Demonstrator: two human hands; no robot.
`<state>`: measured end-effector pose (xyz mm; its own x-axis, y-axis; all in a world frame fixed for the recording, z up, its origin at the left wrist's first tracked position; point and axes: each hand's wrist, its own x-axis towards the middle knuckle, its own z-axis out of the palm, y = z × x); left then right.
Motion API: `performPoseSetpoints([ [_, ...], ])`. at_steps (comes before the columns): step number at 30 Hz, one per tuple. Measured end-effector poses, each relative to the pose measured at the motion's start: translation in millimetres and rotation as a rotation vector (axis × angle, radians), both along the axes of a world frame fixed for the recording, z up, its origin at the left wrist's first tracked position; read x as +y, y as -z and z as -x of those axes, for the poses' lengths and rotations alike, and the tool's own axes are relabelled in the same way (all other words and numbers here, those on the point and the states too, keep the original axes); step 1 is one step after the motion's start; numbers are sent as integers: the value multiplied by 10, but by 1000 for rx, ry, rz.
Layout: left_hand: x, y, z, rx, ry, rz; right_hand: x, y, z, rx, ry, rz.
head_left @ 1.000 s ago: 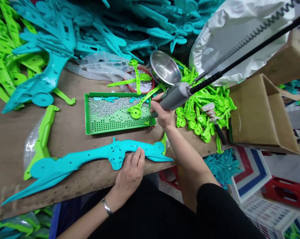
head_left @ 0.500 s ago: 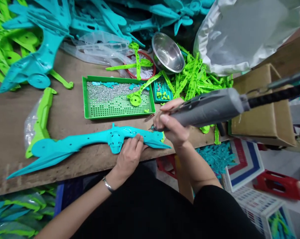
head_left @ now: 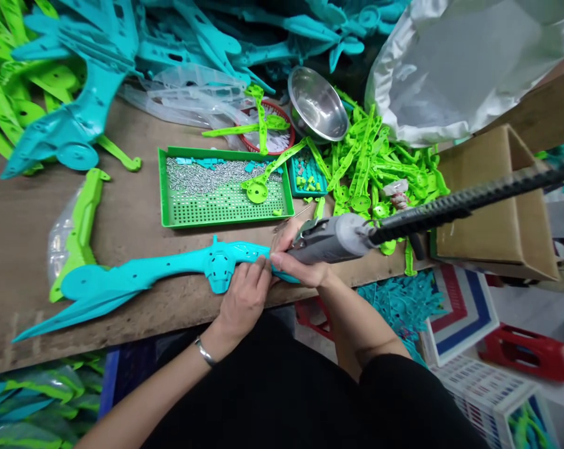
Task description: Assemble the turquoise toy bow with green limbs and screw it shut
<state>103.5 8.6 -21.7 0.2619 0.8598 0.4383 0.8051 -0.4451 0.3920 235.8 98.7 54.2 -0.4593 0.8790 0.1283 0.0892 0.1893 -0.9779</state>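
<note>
A long turquoise plastic bow-shaped part [head_left: 165, 262] lies along the front of the workbench. My left hand [head_left: 247, 290] grips it just right of its centre hub, fingers over the top. My right hand [head_left: 298, 259] is wrapped round a grey electric screwdriver [head_left: 331, 239] with a thick black coiled cord. The screwdriver points down at the right end of the turquoise part; its tip is hidden behind the fingers. Behind the part stands a green perforated tray [head_left: 226, 209] with many silver screws [head_left: 207, 176] and small turquoise pieces. A lime-green piece [head_left: 256, 190] rests in it.
A small turquoise basket [head_left: 307, 171], a red basket [head_left: 289, 134] and a steel bowl [head_left: 317, 103] stand behind. Lime-green parts [head_left: 366, 156] are heaped at right, before a cardboard box [head_left: 478, 218]. Turquoise parts [head_left: 85, 81] pile up at the back. The bench edge [head_left: 123, 333] is near my body.
My right hand has brought the screwdriver down and left onto the right end of the turquoise part. The left hand stays on the part.
</note>
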Motion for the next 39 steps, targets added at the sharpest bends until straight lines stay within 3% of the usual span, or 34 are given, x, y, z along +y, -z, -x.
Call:
performPoseSetpoints([
  [2,-8,16,-2,23,-10,-13,76,-42,-23,51,-156,-23],
  [4,-8,24,-5,41,-10,-42,184,-99,-44,94,-185,-47],
  [7,-1,14,-10,64,-9,-82,427,-130,-41,216,79,-130],
  [11,4,-13,-30,75,-39,-104,812,12,19,268,462,-196],
  [16,-5,-4,-49,69,-48,-106,1035,245,78,272,509,-186],
  [30,-12,33,-51,44,-42,-74,1098,262,110,225,447,-161],
  [34,-4,-4,-32,125,-34,-76,975,78,56,271,454,-198],
  [39,3,17,-39,106,-13,-32,444,-228,-177,297,338,-182],
])
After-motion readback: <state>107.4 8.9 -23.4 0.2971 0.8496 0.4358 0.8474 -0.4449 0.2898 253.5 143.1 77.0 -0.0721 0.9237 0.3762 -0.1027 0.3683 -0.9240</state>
